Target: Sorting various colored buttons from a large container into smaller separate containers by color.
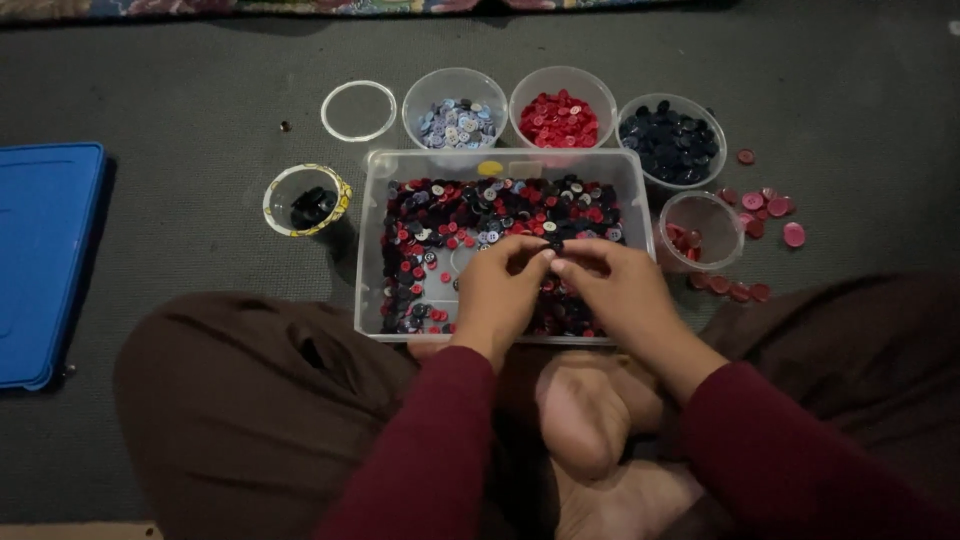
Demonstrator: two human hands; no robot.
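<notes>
Far left: we note a flat blue lid (45, 260) lying on the grey floor (180, 120). Next, a small round cup with a yellow patterned rim (306, 200), holding a few dark buttons. Above and to its right, an empty clear ring-shaped lid (358, 110).

Centre: a clear rectangular tub (372, 250) sits just ahead of the person's crossed legs, filled with a mixed layer of red, dark and pale buttons (440, 225). Behind it, three clear round cups stand in a row: pale bluish buttons (455, 105), red buttons (562, 105), dark navy buttons (672, 135).

Hands: the left hand (497, 290) and right hand (615, 285) meet over the middle of the tub, fingertips almost touching. Between them we see one small dark button (553, 243), pinched at the fingertips; we cannot tell which hand bears the hold, or whether both do. Both hands are curled, fingers drawn together. Sleeves are dark red.

Right: a fourth clear cup (705, 228) stands just beside the tub's right wall, with a few red buttons inside. Loose pinkish-red buttons (770, 205) lie scattered on the floor around it.
</notes>
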